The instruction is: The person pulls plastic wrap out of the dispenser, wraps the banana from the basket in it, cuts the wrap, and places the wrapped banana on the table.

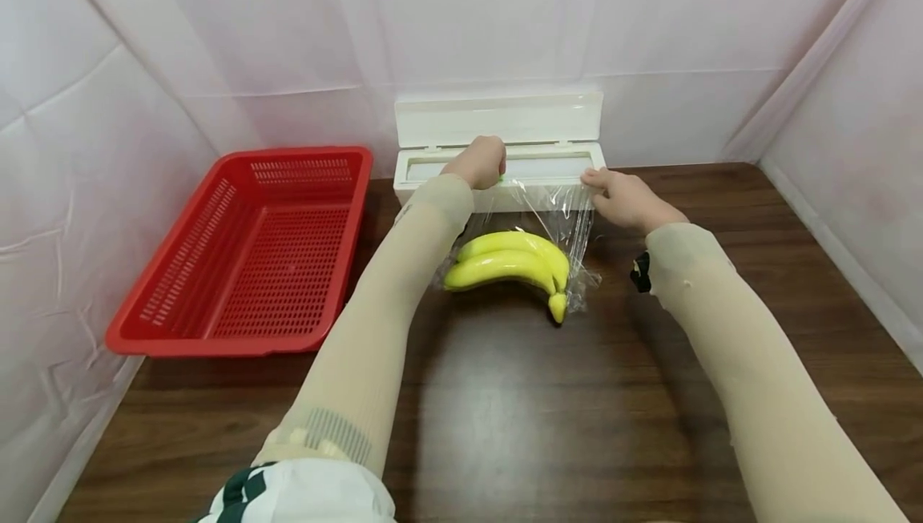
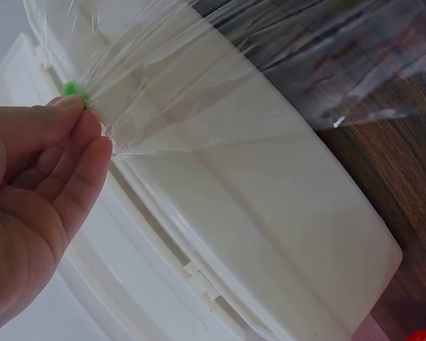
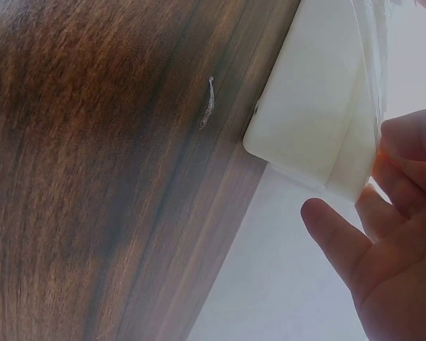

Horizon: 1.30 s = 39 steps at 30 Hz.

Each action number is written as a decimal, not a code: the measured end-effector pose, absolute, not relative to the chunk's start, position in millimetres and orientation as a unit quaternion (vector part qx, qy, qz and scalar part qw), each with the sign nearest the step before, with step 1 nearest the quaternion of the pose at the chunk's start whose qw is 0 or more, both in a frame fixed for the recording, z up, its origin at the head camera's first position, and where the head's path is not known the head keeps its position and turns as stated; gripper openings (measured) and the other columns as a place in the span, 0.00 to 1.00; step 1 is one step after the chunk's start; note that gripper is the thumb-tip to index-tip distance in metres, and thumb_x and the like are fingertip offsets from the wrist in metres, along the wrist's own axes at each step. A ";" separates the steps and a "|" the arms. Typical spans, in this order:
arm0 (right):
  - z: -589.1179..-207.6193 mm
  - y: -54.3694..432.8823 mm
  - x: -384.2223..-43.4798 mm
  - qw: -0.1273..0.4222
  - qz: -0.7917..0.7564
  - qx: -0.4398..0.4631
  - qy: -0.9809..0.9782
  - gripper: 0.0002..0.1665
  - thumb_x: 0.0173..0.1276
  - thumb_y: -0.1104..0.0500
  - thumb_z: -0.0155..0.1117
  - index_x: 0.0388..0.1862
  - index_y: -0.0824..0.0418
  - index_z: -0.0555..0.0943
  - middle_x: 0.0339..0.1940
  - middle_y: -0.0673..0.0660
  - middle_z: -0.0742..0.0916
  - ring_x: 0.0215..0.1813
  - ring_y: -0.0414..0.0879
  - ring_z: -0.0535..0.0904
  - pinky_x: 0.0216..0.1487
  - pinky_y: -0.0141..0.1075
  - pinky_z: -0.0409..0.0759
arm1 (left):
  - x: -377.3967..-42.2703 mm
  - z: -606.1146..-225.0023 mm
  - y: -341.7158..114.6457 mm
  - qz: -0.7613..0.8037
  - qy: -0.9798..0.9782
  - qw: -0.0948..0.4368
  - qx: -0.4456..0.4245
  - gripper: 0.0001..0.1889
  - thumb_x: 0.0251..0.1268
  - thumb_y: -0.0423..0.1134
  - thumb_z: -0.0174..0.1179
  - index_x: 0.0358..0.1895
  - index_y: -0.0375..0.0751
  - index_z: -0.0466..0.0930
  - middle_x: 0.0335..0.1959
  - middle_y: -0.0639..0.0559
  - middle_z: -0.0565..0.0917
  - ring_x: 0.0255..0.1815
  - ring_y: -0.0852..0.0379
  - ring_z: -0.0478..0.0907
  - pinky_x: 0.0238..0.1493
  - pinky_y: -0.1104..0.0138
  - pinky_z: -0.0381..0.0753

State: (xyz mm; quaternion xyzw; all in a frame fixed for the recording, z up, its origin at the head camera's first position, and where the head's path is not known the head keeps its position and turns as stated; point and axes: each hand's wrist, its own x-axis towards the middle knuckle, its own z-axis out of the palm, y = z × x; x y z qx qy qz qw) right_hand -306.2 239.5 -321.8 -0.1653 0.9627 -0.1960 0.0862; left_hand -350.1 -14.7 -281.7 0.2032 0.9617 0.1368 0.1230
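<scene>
A white plastic wrap dispenser (image 1: 425, 196) stands at the back of the table with its lid (image 1: 497, 121) raised. My left hand (image 1: 479, 161) pinches a small green slide cutter (image 2: 74, 91) on its front rail, over the bunched film. Clear plastic wrap (image 1: 534, 196) runs from the dispenser down over yellow bananas (image 1: 505, 263); their stem end sticks out of it. At the dispenser's right end, my right hand (image 1: 627, 199) rests its fingertips on the top edge beside the film. In the right wrist view, the thumb (image 3: 337, 231) is held apart from the box.
A red plastic basket (image 1: 238, 344) sits to the left on the brown wooden table (image 1: 562, 427). White curtain cloth (image 1: 490, 18) hangs behind and along both sides. In the right wrist view, a small whitish scrap or mark (image 3: 208, 105) shows on the tabletop.
</scene>
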 end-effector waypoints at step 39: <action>-348.0 243.4 -290.1 0.076 -0.197 -0.164 0.964 0.30 0.72 0.61 0.42 0.72 0.65 0.58 0.75 0.64 0.59 0.75 0.62 0.50 0.71 0.55 0.56 | -336.1 -308.2 -4.0 0.135 0.961 0.112 0.215 0.15 0.61 0.19 0.43 0.34 0.39 0.78 0.45 0.48 0.80 0.37 0.57 0.69 0.43 0.66 0.72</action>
